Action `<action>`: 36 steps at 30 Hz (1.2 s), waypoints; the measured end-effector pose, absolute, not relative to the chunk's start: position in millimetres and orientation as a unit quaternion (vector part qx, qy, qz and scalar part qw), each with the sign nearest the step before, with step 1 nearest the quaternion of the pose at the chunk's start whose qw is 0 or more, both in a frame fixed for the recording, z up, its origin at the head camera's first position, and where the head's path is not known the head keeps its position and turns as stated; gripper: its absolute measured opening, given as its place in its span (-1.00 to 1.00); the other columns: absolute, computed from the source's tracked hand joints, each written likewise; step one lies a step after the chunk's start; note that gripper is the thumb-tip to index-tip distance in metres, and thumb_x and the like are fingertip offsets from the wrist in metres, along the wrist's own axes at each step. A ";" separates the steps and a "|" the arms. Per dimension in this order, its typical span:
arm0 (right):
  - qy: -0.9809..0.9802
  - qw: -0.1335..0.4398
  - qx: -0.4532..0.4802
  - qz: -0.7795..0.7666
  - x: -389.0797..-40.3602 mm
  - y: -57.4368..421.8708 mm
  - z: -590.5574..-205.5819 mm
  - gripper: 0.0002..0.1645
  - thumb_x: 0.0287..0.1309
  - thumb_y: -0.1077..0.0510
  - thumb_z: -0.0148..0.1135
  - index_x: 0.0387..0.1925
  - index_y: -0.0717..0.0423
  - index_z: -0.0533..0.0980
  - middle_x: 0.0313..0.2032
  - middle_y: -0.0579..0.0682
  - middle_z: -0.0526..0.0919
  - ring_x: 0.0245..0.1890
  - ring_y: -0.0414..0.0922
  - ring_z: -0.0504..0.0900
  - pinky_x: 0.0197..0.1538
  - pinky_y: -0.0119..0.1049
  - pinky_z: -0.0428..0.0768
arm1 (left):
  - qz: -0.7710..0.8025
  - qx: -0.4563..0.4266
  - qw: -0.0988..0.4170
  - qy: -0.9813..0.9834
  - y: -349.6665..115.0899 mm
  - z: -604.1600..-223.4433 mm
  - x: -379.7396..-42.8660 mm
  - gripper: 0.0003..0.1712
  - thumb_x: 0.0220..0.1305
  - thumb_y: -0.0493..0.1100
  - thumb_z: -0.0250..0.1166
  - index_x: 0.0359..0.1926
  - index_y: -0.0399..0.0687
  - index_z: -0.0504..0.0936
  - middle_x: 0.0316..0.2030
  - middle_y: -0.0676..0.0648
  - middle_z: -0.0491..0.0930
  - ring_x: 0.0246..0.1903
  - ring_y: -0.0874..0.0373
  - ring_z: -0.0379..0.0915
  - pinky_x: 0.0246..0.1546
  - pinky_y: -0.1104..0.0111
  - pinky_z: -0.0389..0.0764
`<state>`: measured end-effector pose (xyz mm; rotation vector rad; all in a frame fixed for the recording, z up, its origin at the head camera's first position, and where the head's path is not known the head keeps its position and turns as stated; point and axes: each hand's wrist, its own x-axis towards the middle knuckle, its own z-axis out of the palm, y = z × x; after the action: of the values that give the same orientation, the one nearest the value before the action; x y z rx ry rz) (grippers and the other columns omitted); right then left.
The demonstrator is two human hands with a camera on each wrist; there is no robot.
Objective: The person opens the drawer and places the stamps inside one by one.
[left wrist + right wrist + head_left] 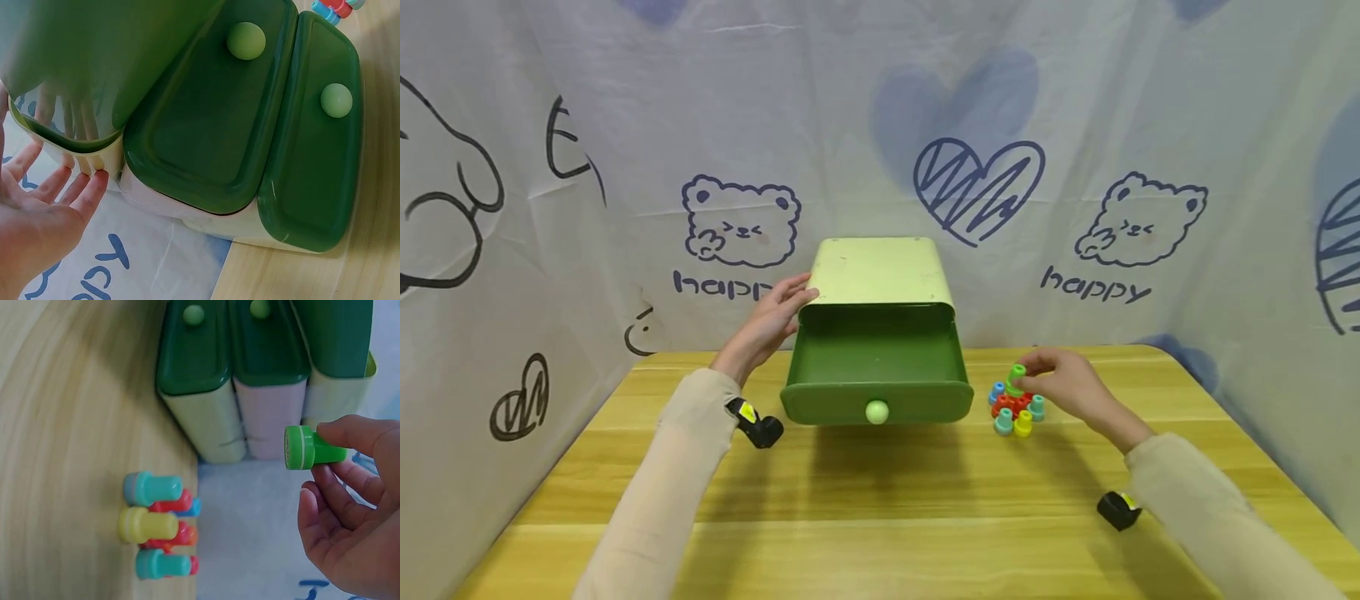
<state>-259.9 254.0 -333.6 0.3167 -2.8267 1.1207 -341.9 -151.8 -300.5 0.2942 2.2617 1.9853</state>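
Note:
A cream storage cabinet (pixel 880 271) stands at the back of the table, its top green drawer (pixel 827 406) pulled out and empty inside. My left hand (pixel 767 321) touches the cabinet's left side near the top, fingers extended. In the left wrist view, its fingertips (pixel 98 178) lie along the cream wall. My right hand (pixel 1071 387) pinches a green toy stamp (pixel 303 448) between thumb and fingers, raised above the table. Below it stand several other stamps: a yellow one (pixel 150 525), a teal one (pixel 164 487), and red and blue ones partly hidden behind.
Two lower drawers (pixel 312 150) with round green knobs are closed under the open one. The wooden table (pixel 880 550) runs toward me. A printed white cloth (pixel 850 125) hangs behind and at both sides. A black wrist camera (pixel 760 427) sits on each sleeve.

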 end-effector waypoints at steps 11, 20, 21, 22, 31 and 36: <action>-0.927 0.020 0.125 0.354 -256.6 237.0 -302.9 -0.62 0.15 0.08 0.32 -0.09 0.25 0.56 -0.14 0.14 0.63 -0.11 0.09 0.55 -0.11 -0.06 0.60 | 0.657 0.104 0.061 0.744 -149.1 -302.0 -344.3 -0.24 0.42 0.06 0.11 0.50 0.02 0.03 0.43 -0.18 -0.01 0.43 -0.07 -0.15 0.38 -0.09 -0.08; -0.923 0.030 0.157 0.351 -255.6 223.8 -276.5 -0.69 0.14 0.16 0.32 -0.11 0.26 0.56 -0.18 0.12 0.63 -0.11 0.07 0.55 -0.09 -0.05 0.59 | 0.664 0.098 0.067 0.738 -149.8 -299.4 -343.2 -0.27 0.43 0.02 0.10 0.50 0.02 0.05 0.43 -0.18 0.00 0.43 -0.07 -0.14 0.38 -0.06 -0.05; -0.923 0.030 0.160 0.350 -256.1 222.3 -273.3 -0.69 0.14 0.17 0.32 -0.11 0.27 0.56 -0.18 0.12 0.63 -0.12 0.07 0.55 -0.09 -0.05 0.59 | 0.664 0.099 0.067 0.738 -150.0 -299.2 -343.0 -0.27 0.44 0.02 0.10 0.50 0.02 0.05 0.43 -0.18 0.00 0.43 -0.08 -0.14 0.38 -0.06 -0.05; -0.923 0.031 0.163 0.348 -256.4 220.7 -270.1 -0.68 0.14 0.17 0.32 -0.10 0.27 0.57 -0.18 0.12 0.63 -0.12 0.07 0.55 -0.09 -0.05 0.59 | 0.664 0.099 0.066 0.738 -150.1 -299.0 -342.9 -0.27 0.44 0.02 0.10 0.50 0.02 0.05 0.43 -0.18 0.00 0.43 -0.08 -0.14 0.38 -0.06 -0.05; -0.920 0.031 0.192 0.340 -260.3 208.2 -251.9 -0.68 0.14 0.18 0.33 -0.09 0.26 0.58 -0.19 0.08 0.64 -0.12 0.03 0.54 -0.10 -0.10 0.57 | 0.665 0.098 0.065 0.737 -150.6 -299.0 -342.1 -0.27 0.43 0.01 0.10 0.50 0.02 0.04 0.43 -0.18 0.00 0.43 -0.07 -0.15 0.38 -0.07 -0.07; -0.918 0.024 0.203 0.340 -262.7 198.8 -246.2 -0.71 0.13 0.19 0.32 -0.11 0.24 0.60 -0.20 0.07 0.64 -0.13 0.02 0.55 -0.15 -0.15 0.58 | 0.665 0.100 0.062 0.738 -151.8 -299.8 -342.1 -0.26 0.43 0.02 0.10 0.50 0.02 0.04 0.43 -0.18 0.00 0.43 -0.07 -0.15 0.38 -0.08 -0.06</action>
<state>-262.7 198.8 -246.2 0.6292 -2.8402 1.0512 -342.1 -151.8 -299.8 0.3028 2.2311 2.0099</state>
